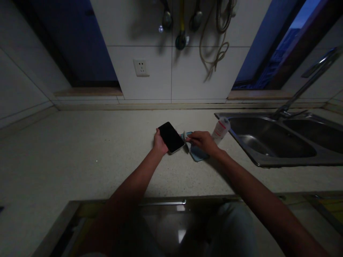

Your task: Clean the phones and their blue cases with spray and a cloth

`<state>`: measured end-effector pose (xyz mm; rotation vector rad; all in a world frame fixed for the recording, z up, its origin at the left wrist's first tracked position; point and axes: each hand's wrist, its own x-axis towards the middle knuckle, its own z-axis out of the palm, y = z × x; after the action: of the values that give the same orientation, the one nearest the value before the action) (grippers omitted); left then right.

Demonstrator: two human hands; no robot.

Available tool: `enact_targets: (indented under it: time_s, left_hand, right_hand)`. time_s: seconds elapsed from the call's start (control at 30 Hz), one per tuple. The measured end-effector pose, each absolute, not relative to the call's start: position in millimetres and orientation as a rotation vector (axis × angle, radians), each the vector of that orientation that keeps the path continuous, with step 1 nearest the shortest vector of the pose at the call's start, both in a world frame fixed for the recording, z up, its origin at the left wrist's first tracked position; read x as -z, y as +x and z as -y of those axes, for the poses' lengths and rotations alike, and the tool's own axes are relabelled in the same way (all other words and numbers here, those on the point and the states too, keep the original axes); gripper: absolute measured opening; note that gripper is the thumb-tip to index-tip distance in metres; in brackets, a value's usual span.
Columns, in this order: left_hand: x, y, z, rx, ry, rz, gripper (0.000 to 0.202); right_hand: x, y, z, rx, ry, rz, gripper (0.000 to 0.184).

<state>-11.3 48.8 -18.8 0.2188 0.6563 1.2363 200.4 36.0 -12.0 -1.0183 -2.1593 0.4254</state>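
Spanning the head view, a pale, speckled, stone-like countertop runs beneath a wall of large white tiles. Above its middle, the left hand is closed around the left edge of a black, flat, rectangular screen device with a thin pale rim. The right hand pinches, fingertips together, a limp light-grey piece just beside the device's right corner; I cannot tell whether it is cloth or paper. Under this hand lies a flat blue case-like object. A translucent plastic bottle with red markings is just beyond, near a double-bowl stainless-steel sink with a long chrome faucet. On the wall are a white square socket and a looped beige cord. Dim light fills the room; a dark-framed window at right shows bluish sky.
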Motion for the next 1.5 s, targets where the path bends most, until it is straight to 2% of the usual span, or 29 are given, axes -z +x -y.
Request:
enact_targets:
  time_s: [0.13, 0.4, 0.73, 0.97, 1.3, 1.5]
  left_hand:
    - [17, -7, -47, -1.186, 0.268, -0.685, 0.071]
    - [15, 3, -42, -1.088, 0.314, -0.717, 0.066]
    - [11, -2, -30, -0.798, 0.467, -0.647, 0.059]
    - [12, 6, -26, -0.911, 0.426, -0.732, 0.057]
    - [7, 5, -27, -1.044, 0.327, -0.816, 0.055]
    - [10, 5, -27, -1.02, 0.376, -0.836, 0.056]
  right_hand:
    - [18, 187, -32, -0.666, -1.057, 1.936, 0.034]
    - [25, 169, -36, -0.695, -1.044, 1.68, 0.034]
    - [16, 168, -41, -0.768, -0.975, 1.371, 0.041]
    - [21, 161, -40, -1.081, -0.946, 1.358, 0.04]
    - [15, 159, -24, -1.016, -0.895, 1.834, 0.027]
    - [10, 163, -19, -1.086, -0.875, 1.836, 0.025]
